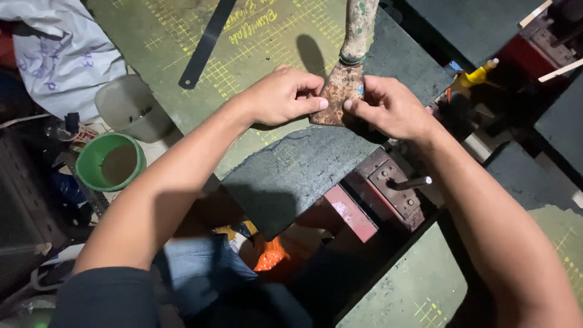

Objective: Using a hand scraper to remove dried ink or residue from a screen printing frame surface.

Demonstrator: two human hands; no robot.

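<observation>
My left hand (283, 95) and my right hand (392, 107) meet over a rusty scraper blade (337, 96), each pinching an edge of it with thumb and fingers. The scraper's paint-stained handle (358, 27) points away from me toward the top of the view. Under the blade lies a dark grey textured sheet (297, 167) that rests on a green mat (255, 36) marked with a yellow grid.
A black metal strip (205, 44) lies on the mat at upper left. A green bucket (110, 162), a pale container (129, 106) and a white bag (57, 54) sit at left. A red metal fixture with a lever (395, 188) stands below my right hand. A yellow bottle (477, 76) is at right.
</observation>
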